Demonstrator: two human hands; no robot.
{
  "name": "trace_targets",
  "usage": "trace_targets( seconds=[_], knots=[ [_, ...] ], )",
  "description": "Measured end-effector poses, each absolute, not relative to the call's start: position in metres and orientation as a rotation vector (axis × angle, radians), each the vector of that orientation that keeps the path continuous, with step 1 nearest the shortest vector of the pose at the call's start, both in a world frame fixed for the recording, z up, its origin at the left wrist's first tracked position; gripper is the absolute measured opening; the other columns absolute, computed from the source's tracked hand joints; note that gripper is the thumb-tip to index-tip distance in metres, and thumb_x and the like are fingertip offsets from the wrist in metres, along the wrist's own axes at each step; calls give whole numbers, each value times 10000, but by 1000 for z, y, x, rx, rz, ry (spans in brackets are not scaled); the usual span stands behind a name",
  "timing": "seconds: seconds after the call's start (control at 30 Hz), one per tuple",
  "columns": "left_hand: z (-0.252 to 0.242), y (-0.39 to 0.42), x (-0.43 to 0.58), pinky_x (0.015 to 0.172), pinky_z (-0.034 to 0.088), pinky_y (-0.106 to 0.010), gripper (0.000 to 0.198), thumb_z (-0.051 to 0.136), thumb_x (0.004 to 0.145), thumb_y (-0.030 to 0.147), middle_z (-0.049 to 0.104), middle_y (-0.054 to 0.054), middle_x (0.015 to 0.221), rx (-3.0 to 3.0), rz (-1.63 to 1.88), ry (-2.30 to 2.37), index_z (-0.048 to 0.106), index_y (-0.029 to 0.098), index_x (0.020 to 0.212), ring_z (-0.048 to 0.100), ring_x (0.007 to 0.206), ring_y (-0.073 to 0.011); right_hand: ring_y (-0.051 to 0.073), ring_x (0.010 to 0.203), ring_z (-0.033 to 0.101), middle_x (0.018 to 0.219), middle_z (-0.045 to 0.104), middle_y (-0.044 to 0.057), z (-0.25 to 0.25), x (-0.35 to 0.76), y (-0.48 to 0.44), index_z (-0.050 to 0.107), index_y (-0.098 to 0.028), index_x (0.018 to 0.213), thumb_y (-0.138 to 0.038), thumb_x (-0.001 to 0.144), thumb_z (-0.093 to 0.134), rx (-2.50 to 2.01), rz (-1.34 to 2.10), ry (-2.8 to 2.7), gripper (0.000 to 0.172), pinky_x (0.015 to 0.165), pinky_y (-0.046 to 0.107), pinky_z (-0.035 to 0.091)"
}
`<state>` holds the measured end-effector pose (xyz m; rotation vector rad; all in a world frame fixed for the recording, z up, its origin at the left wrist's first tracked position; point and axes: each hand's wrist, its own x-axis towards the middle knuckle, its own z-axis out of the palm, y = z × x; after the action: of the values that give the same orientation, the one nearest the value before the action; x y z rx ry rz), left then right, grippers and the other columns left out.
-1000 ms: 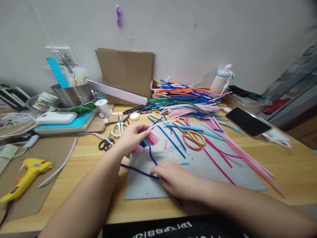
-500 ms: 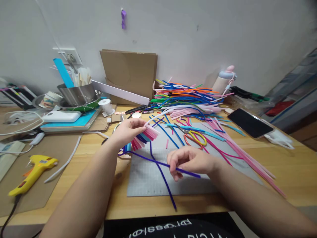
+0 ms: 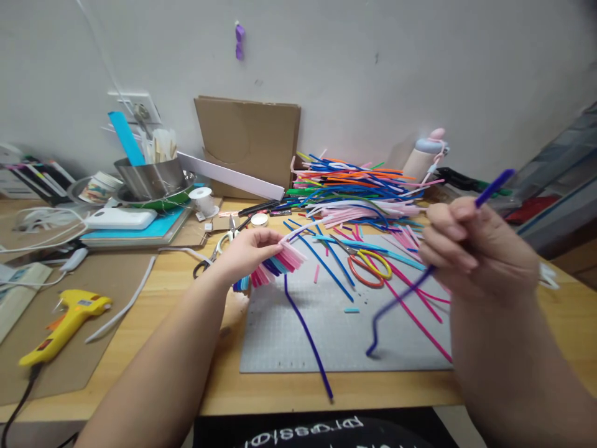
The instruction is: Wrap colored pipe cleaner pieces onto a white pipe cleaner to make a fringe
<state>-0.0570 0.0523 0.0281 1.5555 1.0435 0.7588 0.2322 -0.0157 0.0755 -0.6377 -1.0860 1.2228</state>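
Note:
Closed around a fringed bundle of short pipe cleaners (image 3: 278, 264) in pinks, blues and purple, my left hand (image 3: 256, 249) is over the left part of the grey cutting mat (image 3: 354, 348). One dark purple pipe cleaner (image 3: 305, 326) runs from beneath the bundle down past the mat's front edge. My right hand (image 3: 471, 246) is raised at the right, fingers closed on another purple pipe cleaner (image 3: 402, 297). Its lower end is bent and hangs over the mat. Scissors (image 3: 373, 267) with yellow and orange handles lie between the hands.
A heap of coloured pipe cleaners (image 3: 354, 186) lies at the back. Loose pink stems (image 3: 415, 311) cross the mat's right side. At left are a yellow glue gun (image 3: 65, 323), a steel pot (image 3: 152, 177) and a thread spool (image 3: 201, 202). A bottle (image 3: 420, 158) stands back right.
My right hand has moved up and to the right with its purple pipe cleaner, pulling it away from the bundle. My left hand has stayed nearly in place with the bundle.

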Motion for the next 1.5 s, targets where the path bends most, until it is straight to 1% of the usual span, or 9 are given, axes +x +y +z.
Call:
trace_targets(
  seconds=[0.1, 0.27, 0.4, 0.57, 0.77, 1.0, 1.13, 1.23, 1.5],
  knots=[
    [27, 52, -56, 693, 471, -279, 278, 638, 702, 325, 661, -60, 856, 1532, 749, 1044, 614, 131, 900, 608, 739, -149, 2, 318, 278, 537, 424, -59, 85, 249, -16, 594, -257, 875, -233, 769, 541, -844, 1217, -1182, 121, 351, 206, 91],
    [31, 46, -53, 608, 449, -225, 278, 601, 730, 370, 642, -33, 790, 1544, 709, 1021, 620, 136, 880, 581, 671, -118, 34, 298, 313, 452, 461, -47, 58, 234, -8, 591, -169, 956, -268, 759, 547, -1357, 1605, -1558, 224, 295, 172, 139],
    [27, 43, -45, 571, 438, -201, 260, 588, 738, 371, 628, -14, 729, 1563, 684, 991, 619, 142, 856, 568, 626, -99, 35, 325, 345, 471, 484, -49, 18, 180, -3, 552, -146, 871, -260, 770, 491, -1307, 1628, -1583, 164, 318, 153, 221],
    [7, 43, -32, 563, 464, -210, 228, 597, 719, 351, 640, -33, 753, 1693, 616, 985, 625, 150, 825, 587, 632, -114, 37, 338, 319, 443, 457, -76, -11, 141, -5, 469, -165, 881, -351, 808, 454, -1172, 1583, -1325, 201, 342, 142, 218],
    [-2, 39, -24, 416, 412, -177, 227, 568, 722, 364, 602, -14, 683, 1717, 557, 1072, 601, 153, 798, 529, 466, -81, 50, 405, 397, 520, 484, -46, -24, 150, -2, 561, -141, 796, -344, 746, 554, -1230, 1411, -1365, 209, 372, 168, 281],
    [1, 35, -19, 381, 369, -160, 229, 554, 731, 370, 563, 1, 648, 1708, 557, 1096, 588, 152, 792, 490, 456, -72, 55, 380, 390, 497, 508, -36, -26, 147, -1, 569, -143, 741, -313, 736, 571, -1209, 1476, -1298, 171, 353, 178, 274],
    [-1, 30, -17, 427, 390, -179, 210, 570, 722, 355, 592, -10, 689, 1769, 595, 1161, 617, 162, 789, 504, 525, -91, 46, 362, 389, 475, 511, -37, -29, 146, 0, 539, -135, 696, -303, 749, 552, -1154, 1657, -1180, 177, 341, 161, 263],
    [-4, 28, -16, 564, 433, -221, 166, 562, 734, 322, 621, -6, 700, 1843, 620, 1171, 629, 175, 771, 545, 617, -120, 46, 382, 415, 487, 528, -28, -31, 147, 1, 537, -126, 688, -288, 750, 549, -1097, 1748, -1139, 174, 347, 150, 272],
    [-12, 28, -17, 722, 424, -280, 146, 548, 753, 294, 652, -33, 789, 1880, 642, 1169, 623, 172, 780, 578, 758, -162, 40, 350, 384, 477, 536, -34, -33, 144, 1, 546, -127, 739, -311, 763, 545, -1176, 1690, -1195, 185, 341, 154, 253]
  ],
)
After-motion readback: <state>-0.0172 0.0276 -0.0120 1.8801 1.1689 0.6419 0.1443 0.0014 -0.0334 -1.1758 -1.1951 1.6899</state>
